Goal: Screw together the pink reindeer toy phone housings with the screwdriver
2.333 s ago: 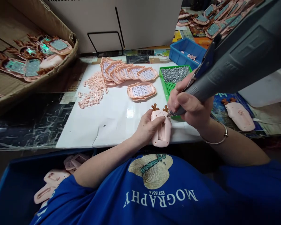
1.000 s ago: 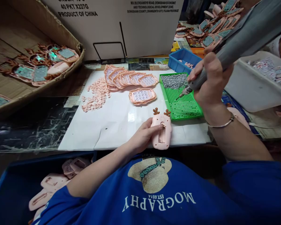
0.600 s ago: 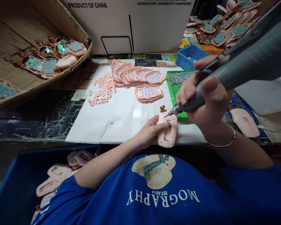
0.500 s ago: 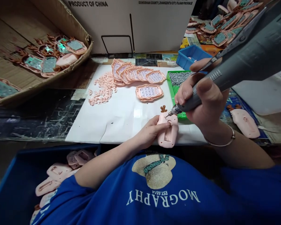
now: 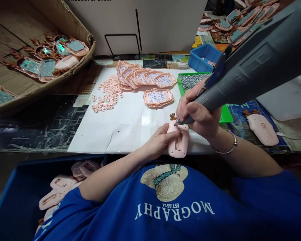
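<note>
You're wearing a bright blue shirt [image 5: 110, 217] with short sleeves [image 5: 263, 184], its front printed with a straw hat [image 5: 162, 192], a dark teal patterned hatband [image 5: 165, 175] and white capitals [image 5: 174, 213] reading MOGRAPHY; a thin silver-coloured bangle [image 5: 235, 143] rings your right wrist

The pink toy handset [image 5: 183, 142] is back up, one brown antler [image 5: 172, 116] showing, battery recess [image 5: 177, 143] uncovered; the grey electric screwdriver [image 5: 248, 68] slants over the handset, nose at its upper back.

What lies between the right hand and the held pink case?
In the head view, the grey screwdriver extends from the right hand to the pink case, front end first.
</note>
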A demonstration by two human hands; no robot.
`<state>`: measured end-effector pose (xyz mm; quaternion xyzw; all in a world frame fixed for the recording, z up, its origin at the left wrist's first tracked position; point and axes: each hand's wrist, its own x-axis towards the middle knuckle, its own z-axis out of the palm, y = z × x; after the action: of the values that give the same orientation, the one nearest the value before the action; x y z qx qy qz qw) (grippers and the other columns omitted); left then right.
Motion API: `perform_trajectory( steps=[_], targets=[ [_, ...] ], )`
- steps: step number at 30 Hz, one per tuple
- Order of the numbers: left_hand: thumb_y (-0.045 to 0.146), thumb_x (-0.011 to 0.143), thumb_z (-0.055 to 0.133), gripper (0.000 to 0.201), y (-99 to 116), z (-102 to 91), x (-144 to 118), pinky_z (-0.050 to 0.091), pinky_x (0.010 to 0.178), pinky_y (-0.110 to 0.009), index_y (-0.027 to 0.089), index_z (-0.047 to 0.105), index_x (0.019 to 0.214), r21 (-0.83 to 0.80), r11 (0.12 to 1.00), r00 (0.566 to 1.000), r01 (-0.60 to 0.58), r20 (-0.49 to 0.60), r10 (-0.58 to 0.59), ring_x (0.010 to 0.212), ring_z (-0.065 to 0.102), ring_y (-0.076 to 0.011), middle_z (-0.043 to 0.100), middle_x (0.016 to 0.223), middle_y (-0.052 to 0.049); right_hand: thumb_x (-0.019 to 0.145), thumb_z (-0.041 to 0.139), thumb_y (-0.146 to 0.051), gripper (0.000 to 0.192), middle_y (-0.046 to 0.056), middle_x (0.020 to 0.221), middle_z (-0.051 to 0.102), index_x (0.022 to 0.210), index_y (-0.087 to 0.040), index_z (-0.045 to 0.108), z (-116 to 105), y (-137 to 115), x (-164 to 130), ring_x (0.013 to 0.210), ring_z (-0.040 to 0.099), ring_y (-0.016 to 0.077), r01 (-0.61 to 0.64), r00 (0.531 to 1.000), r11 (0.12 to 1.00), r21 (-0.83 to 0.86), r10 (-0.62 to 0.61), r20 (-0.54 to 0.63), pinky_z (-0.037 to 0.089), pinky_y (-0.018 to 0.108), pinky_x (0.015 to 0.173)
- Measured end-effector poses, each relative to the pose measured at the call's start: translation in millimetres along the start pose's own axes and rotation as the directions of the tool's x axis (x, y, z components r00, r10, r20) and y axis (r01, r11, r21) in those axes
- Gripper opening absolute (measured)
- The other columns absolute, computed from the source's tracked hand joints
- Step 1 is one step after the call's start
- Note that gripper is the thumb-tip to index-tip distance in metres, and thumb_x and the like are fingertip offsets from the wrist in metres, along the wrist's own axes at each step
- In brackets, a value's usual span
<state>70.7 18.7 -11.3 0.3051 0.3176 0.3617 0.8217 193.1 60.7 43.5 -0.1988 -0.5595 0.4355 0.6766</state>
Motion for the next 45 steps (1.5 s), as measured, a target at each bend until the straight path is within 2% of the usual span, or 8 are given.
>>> perform_trajectory(
  steps=[8,12,18,21,25,29,39,45],
  targets=[
    [0.031,0.074,0.084,0.036,3.7,3.9,-5.1,0.049,0.077,-0.026,0.015,0.068,0.103,0.040,0.999,0.999,0.023,-0.037,-0.021,0.080,0.065,-0.0153,0.073,0.093,-0.004,0.073,0.082,-0.050,0.033,-0.010,0.053,0.051,0.093,-0.030,0.066,-10.4,-16.8,16.0,0.037,0.042,0.0122,-0.073,0.997,0.997,-0.027,0.073,0.003,0.036,0.027,0.036],
    [0.027,0.072,0.085,0.038,9.1,3.2,-15.1,0.051,0.075,-0.025,0.014,0.069,0.104,0.014,0.995,0.992,0.102,-0.075,-0.101,0.078,0.067,-0.0149,0.074,0.092,-0.005,0.079,0.079,-0.053,0.029,-0.009,0.051,0.047,0.090,-0.029,0.067,-40.1,-29.0,43.7,0.039,0.044,0.0123,0.212,0.959,0.961,-0.179,-0.239,-0.151,0.033,0.029,0.040],
    [0.026,0.069,0.087,0.046,3.8,-1.2,-32.5,0.056,0.069,-0.025,0.012,0.071,0.110,-0.032,0.898,0.879,0.440,0.220,-0.423,0.073,0.071,-0.0169,0.076,0.090,-0.009,0.077,0.080,-0.056,0.030,-0.008,0.055,0.052,0.088,-0.033,0.064,-104.4,3.9,63.7,0.042,0.046,0.0168,0.111,0.913,0.905,-0.410,-0.256,-0.318,0.037,0.035,0.043],
    [0.020,0.069,0.086,0.056,-0.2,-0.9,-33.8,0.058,0.079,-0.029,0.014,0.067,0.121,-0.064,0.872,0.846,0.486,0.284,-0.451,0.085,0.075,-0.0219,0.077,0.099,-0.012,0.078,0.078,-0.061,0.033,-0.008,0.059,0.053,0.089,-0.034,0.060,-117.5,15.7,62.2,0.043,0.046,0.0170,0.084,0.906,0.886,-0.457,-0.259,-0.336,0.037,0.037,0.045],
    [0.021,0.075,0.083,0.051,2.7,1.0,-25.1,0.061,0.083,-0.036,0.016,0.064,0.121,-0.162,0.918,0.910,0.362,0.272,-0.312,0.088,0.077,-0.0258,0.077,0.099,-0.012,0.078,0.079,-0.059,0.031,-0.008,0.059,0.053,0.091,-0.037,0.062,-120.4,19.5,60.5,0.044,0.046,0.0178,0.070,0.916,0.889,-0.453,-0.237,-0.323,0.037,0.039,0.047],
    [0.022,0.076,0.081,0.049,10.6,1.4,-8.5,0.061,0.080,-0.035,0.015,0.063,0.122,-0.195,0.977,0.995,0.087,0.073,-0.074,0.089,0.076,-0.0253,0.077,0.102,-0.012,0.076,0.080,-0.060,0.031,-0.009,0.054,0.052,0.089,-0.039,0.061,-124.5,23.9,62.3,0.043,0.042,0.0159,0.065,0.927,0.907,-0.416,-0.209,-0.312,0.035,0.038,0.049],
    [0.014,0.075,0.077,0.046,9.0,-0.8,13.1,0.057,0.095,-0.043,0.015,0.064,0.119,-0.238,0.969,0.998,-0.061,-0.036,0.053,0.099,0.074,-0.0260,0.075,0.108,-0.011,0.078,0.078,-0.057,0.027,-0.011,0.057,0.058,0.091,-0.041,0.061,-134.2,30.6,59.5,0.047,0.044,0.0169,0.032,0.947,0.920,-0.390,-0.153,-0.282,0.035,0.039,0.057],
    [0.014,0.076,0.076,0.047,9.4,-0.8,13.7,0.056,0.099,-0.048,0.014,0.062,0.121,-0.267,0.959,0.993,-0.098,-0.090,0.076,0.096,0.075,-0.0260,0.075,0.107,-0.010,0.075,0.079,-0.057,0.031,-0.007,0.058,0.053,0.087,-0.035,0.062,-105.4,3.6,65.2,0.047,0.045,0.0173,0.077,0.916,0.909,-0.410,-0.227,-0.332,0.035,0.037,0.050]
  ],
)
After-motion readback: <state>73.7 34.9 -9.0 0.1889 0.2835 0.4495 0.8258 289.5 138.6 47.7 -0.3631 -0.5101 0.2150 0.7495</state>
